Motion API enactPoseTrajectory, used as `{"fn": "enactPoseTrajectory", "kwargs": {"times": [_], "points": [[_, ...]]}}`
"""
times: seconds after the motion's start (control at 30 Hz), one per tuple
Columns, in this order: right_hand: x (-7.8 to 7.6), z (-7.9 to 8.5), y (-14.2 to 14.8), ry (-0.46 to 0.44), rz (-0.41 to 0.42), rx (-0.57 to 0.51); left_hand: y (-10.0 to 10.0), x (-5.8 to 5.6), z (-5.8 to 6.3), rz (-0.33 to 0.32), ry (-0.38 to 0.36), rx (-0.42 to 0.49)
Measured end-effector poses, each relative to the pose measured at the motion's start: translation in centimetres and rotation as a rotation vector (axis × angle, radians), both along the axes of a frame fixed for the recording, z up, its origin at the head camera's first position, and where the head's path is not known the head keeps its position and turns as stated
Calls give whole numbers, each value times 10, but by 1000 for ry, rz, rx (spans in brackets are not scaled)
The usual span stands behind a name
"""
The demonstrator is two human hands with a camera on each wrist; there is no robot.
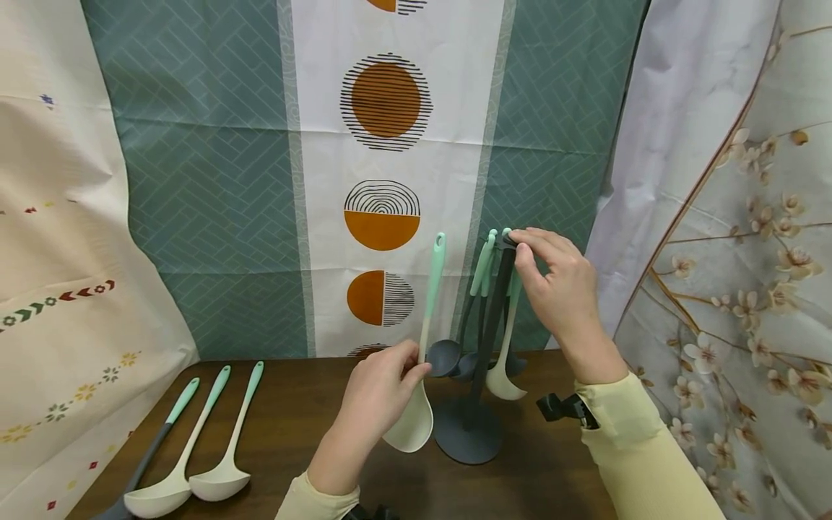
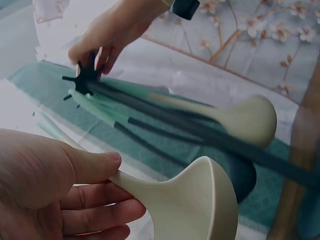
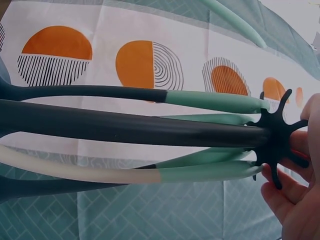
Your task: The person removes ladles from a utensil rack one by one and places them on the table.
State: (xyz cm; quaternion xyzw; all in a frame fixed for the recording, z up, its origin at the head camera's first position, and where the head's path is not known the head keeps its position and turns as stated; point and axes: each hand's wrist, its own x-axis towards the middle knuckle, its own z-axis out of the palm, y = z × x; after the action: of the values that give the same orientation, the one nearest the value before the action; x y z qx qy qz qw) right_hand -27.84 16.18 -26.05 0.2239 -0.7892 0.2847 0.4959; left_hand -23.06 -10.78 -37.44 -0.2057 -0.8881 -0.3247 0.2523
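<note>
My left hand [image 1: 380, 386] grips a cream ladle [image 1: 434, 282] with a mint handle, low on its shaft near the bowl. The ladle stands upright, handle end up, left of a dark utensil stand [image 1: 468, 437]. At the stand's top, my right hand [image 1: 562, 289] pinches the hooked head [image 3: 274, 137], thumb and fingers among its hooks. Another cream ladle [image 1: 505, 379] hangs on the right side. Several dark utensils with mint handles hang there too, among them one with a round dark bowl [image 1: 444, 359]; the others are partly hidden behind the pole.
On the brown table [image 1: 312, 404], at the left, lie two cream ladles [image 1: 221, 482] and a dark utensil [image 1: 152, 451] with a mint handle, its head cut off by the frame. Patterned cloth [image 1: 214, 180] hangs behind the table, and a flowered curtain [image 1: 747, 325] borders the right.
</note>
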Motion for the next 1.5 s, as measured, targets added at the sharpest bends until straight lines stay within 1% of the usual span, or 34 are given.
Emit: {"fn": "enactPoseTrajectory", "kwargs": {"times": [0.17,0.43,0.8,0.97,1.17,1.5], "points": [[0,1,0,11,-7,0,-16,1,-5,42,8,-23],[0,0,-1,1,-18,-8,-35,5,-10,83,1,-49],[-1,0,-2,16,-21,-5,-53,9,-11,107,6,-73],[0,-1,-3,8,-24,-7,-62,9,-15,127,-13,-83],[2,-2,-2,-16,-28,-14,-72,9,-19,152,-20,-107],[2,-3,-3,-16,-18,-30,-80,8,-22,168,-25,-128]]}}
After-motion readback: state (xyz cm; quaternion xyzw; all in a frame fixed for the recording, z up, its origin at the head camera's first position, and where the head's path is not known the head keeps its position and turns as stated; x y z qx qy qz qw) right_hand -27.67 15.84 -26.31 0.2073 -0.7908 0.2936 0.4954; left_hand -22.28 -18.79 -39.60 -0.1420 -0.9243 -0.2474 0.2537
